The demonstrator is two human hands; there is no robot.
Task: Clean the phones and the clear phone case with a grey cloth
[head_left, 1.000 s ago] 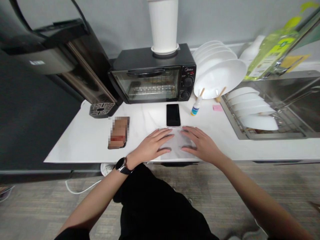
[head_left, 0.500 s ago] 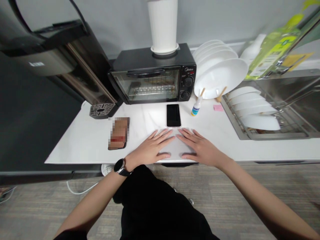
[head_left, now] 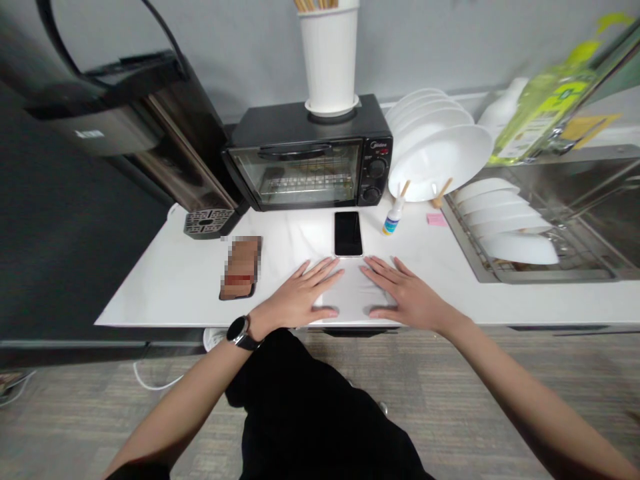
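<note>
My left hand [head_left: 301,295] lies flat on the white counter [head_left: 165,293], fingers spread and pointing inward, holding nothing. Opposite it, my right hand [head_left: 407,293] also rests flat with its fingers apart. Between the palms shows a faint greyish, creased patch that looks like a thin clear sheet [head_left: 350,293]; its outline is hard to make out. A phone with a dark screen [head_left: 348,233] lies just beyond the fingertips. To its right stands a small white bottle [head_left: 393,219] with a blue and yellow label. A blurred-out brown phone-shaped object [head_left: 241,267] lies left of my left hand.
Behind the phone is a black toaster oven [head_left: 307,173] with a white cup [head_left: 330,60] on top. A drink dispenser [head_left: 200,180] stands left. White plates [head_left: 440,160], a pink note [head_left: 436,219] and a sink rack with bowls [head_left: 520,247] are right.
My hands have slid slightly apart, widening the gap between their fingertips. The view has tilted up a little, and sticks in the white cup now show.
</note>
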